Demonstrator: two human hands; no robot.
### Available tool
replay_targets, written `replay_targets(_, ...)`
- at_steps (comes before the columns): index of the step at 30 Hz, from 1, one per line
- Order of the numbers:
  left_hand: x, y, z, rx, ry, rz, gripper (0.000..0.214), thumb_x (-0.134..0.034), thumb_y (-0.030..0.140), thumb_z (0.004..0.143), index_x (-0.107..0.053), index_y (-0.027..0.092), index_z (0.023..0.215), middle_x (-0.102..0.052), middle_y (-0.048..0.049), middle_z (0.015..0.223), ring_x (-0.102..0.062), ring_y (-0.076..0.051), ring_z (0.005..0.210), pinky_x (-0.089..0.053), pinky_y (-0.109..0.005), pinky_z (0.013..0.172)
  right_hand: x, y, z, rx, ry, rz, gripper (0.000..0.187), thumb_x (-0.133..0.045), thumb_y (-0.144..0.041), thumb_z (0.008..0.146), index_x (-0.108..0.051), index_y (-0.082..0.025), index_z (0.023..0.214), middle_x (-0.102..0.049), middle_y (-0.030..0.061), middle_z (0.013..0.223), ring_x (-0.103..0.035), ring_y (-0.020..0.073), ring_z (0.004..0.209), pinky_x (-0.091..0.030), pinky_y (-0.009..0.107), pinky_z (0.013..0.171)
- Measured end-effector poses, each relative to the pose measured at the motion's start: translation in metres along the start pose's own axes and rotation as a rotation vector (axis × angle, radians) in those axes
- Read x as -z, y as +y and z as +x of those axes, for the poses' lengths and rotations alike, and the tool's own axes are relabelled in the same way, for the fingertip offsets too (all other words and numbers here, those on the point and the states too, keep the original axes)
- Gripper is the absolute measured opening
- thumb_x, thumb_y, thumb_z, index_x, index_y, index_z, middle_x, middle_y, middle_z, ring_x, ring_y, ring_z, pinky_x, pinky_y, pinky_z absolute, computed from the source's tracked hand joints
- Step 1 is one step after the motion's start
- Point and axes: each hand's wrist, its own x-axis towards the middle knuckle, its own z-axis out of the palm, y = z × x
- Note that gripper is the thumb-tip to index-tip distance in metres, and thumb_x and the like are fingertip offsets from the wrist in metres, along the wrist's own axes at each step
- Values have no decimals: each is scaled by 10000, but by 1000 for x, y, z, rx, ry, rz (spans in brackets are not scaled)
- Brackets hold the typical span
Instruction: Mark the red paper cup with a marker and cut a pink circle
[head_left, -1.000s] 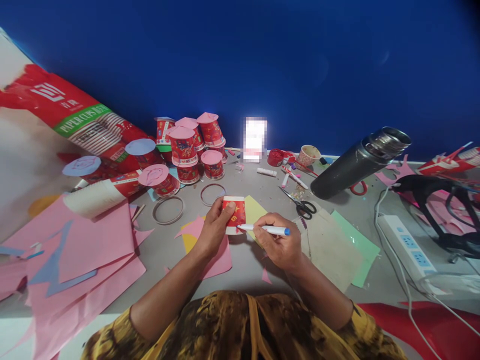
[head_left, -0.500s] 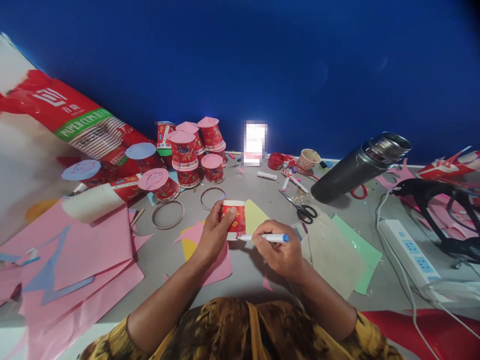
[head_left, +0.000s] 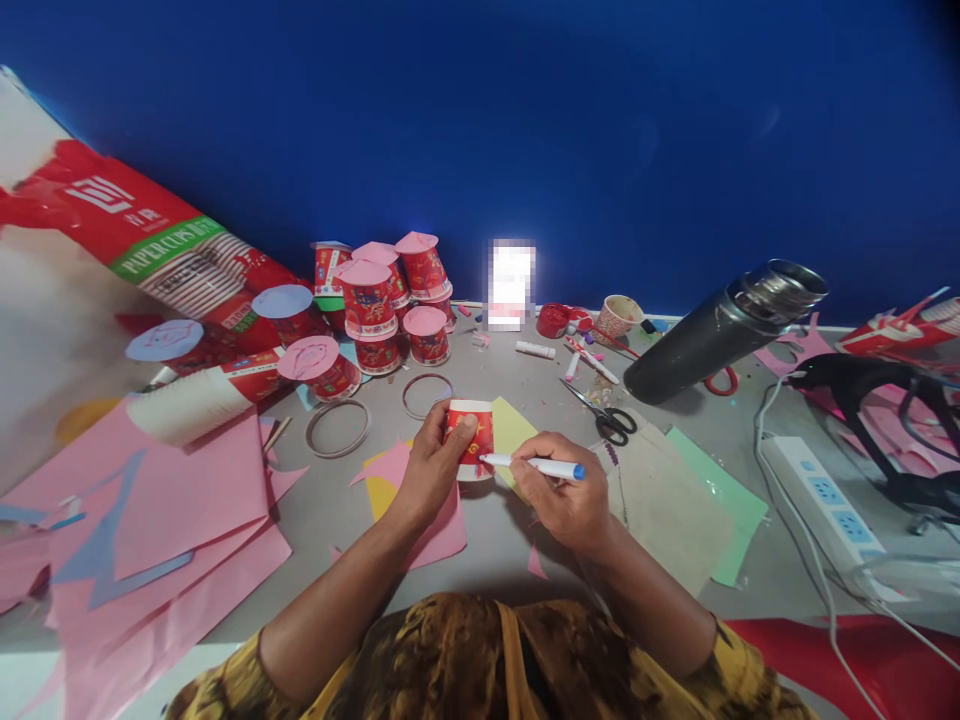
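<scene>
A red paper cup [head_left: 482,428] with a white base band and rim is gripped in my left hand [head_left: 435,462], thumb across its front, upside down or upright I cannot tell. My right hand [head_left: 566,495] pinches a white marker [head_left: 544,466] with a blue end, and its tip is at the lower part of the cup's printed side. Beneath the hands lie a yellow paper sheet [head_left: 512,425] and pink paper [head_left: 442,530]. Just beyond the left hand is a roll of tape [head_left: 427,396].
Red cups topped with paper discs [head_left: 367,300] stand at the back left, beside a bag of paper cups [head_left: 172,240]. Pink sheets [head_left: 187,490] cover the left. To the right are scissors [head_left: 613,425], a dark flask [head_left: 712,340] and a power strip [head_left: 821,500] with cables.
The marker tip has moved up slightly along the cup's side, from near the lower band to the red print. The left hand still holds the cup, barely shifted.
</scene>
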Motion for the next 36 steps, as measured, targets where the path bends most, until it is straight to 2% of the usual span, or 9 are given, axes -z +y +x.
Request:
replay_targets(5,0,-3,1,-28,9,0,453,-801,598,881,-720,204,1090,-732,-17,903,-649,-182,777,-485,-268,670,2,-3,2,45,-40,-25,192,-664,-250,962,-695,-236,773,-723,6,648,-618,143,532,-489,265,572)
replay_targets(10,0,-2,1,-4,0,-20,461,-816,600,861,-711,207,1079,-724,0,860,-650,-177,717,-484,-267,643,1,-3,2,42,5,-30,174,-656,-272,983,-719,-237,825,-756,27,706,-657,157,576,-520,272,608)
replay_targets(18,0,2,0,-27,1,51,432,-772,588,894,-709,206,1088,-733,-5,886,-662,-191,781,-505,-282,698,-1,1,1,62,46,-26,150,-665,-276,995,-732,-235,867,-777,28,753,-677,158,608,-510,266,612)
replay_targets(22,0,2,1,-23,4,26,442,-793,577,875,-718,203,1101,-730,-8,878,-644,-185,754,-492,-279,678,0,-1,1,34,-2,-48,194,-649,-290,994,-721,-232,823,-760,24,711,-644,150,569,-505,266,594)
replay_targets(27,0,-2,2,-34,23,-3,469,-825,575,855,-730,201,1121,-757,-32,975,-657,-185,807,-493,-273,699,1,-2,0,47,-54,-51,200,-661,-291,970,-712,-234,785,-744,22,675,-630,153,559,-504,274,594)
replay_targets(36,1,-3,3,-33,13,23,466,-806,602,863,-705,197,1070,-742,-19,908,-651,-183,778,-489,-279,693,2,-4,2,-23,-68,26,191,-668,-272,954,-690,-231,769,-708,-2,649,-588,135,530,-464,265,568)
